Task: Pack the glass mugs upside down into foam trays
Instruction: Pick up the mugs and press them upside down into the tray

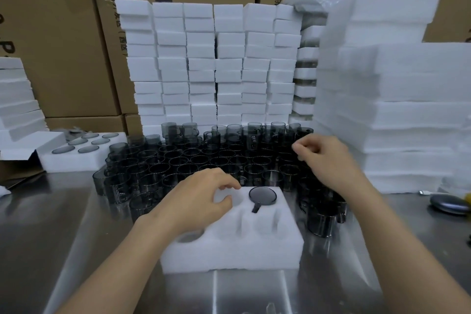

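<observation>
**Glass crowded against the tray: knock-over risk**

Head view. Foam tray (230, 245) sits on the steel table (76, 224), directly in front of the person. One mug (262, 196) is seated base-up in the far right pocket, with its handle in the slot. The other pockets I can see are bare.

Left hand (198, 201) hovers over the far left pocket, fingers loosely curled, holding nothing. Right hand (328, 158) is over the loose mugs (204, 160) with its fingers curled. Blur hides whether it pinches one, so I cannot tell.

Risks, as I judge them:
- **Tipping:** the loose mugs stand rim to rim and crowd the tray's far and right sides. Lifting one out could clip its neighbours and tip them.
- **Slipping:** smooth glass may slip in a fingertip pinch while being turned over.
- **Misaligned handle:** a handle not lined up with its slot would leave the mug riding high, and pressing it down could tear the foam.
</observation>
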A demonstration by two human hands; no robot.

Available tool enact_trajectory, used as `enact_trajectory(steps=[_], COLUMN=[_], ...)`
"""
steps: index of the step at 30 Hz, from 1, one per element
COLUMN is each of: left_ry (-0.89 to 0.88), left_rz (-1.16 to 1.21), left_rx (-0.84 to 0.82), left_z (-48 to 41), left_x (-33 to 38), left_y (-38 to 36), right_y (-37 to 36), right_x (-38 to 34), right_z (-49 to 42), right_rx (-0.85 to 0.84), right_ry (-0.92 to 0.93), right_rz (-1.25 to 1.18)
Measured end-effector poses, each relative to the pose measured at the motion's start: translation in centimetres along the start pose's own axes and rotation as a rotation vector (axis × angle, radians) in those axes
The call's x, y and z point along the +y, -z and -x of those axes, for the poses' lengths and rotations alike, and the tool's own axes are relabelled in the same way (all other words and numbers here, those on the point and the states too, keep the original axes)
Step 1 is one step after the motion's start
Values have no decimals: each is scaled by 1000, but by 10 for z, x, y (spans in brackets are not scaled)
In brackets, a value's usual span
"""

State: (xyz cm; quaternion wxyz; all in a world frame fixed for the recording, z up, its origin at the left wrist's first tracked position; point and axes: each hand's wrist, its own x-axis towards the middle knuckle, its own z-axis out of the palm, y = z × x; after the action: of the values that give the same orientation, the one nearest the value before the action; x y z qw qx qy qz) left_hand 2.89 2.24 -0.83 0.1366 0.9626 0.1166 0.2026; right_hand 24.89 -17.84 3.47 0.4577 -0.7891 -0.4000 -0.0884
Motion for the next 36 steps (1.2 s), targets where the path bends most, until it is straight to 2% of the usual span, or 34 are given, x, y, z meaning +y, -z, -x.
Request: enact_trajectory(steps=[2,5,8,14,24,27,30,34,36], left_ry=[-4,0,2,-6,3,10,9,32,85], left_rz=[-5,-7,-8,-8,15,34,24,117,76], left_rx=[2,4,7,11,9,20,21,16,108], left_z=[0,0,0,0,0,-2,-3,-2,0], left_x=[0,0,-1,-1,-1,-1,-1,-5,-15], left_y=[-1,-2,-1,-2,-3,-5,-7,6,22], right_y=[14,19,12,2,-13,-19,-32,-46,-46], right_x=[16,29,29,27,22,17,12,12,15], right_z=[-7,-4,-2,0,5,7,8,8,8], right_rx=[-6,-247,-353,-341,-282,-220,-257,-278,-276], right_ry=[-48,-174,-224,-208,-162,-21,138,187,187], right_rz=[131,306,372,505,588,573,546,545,543])
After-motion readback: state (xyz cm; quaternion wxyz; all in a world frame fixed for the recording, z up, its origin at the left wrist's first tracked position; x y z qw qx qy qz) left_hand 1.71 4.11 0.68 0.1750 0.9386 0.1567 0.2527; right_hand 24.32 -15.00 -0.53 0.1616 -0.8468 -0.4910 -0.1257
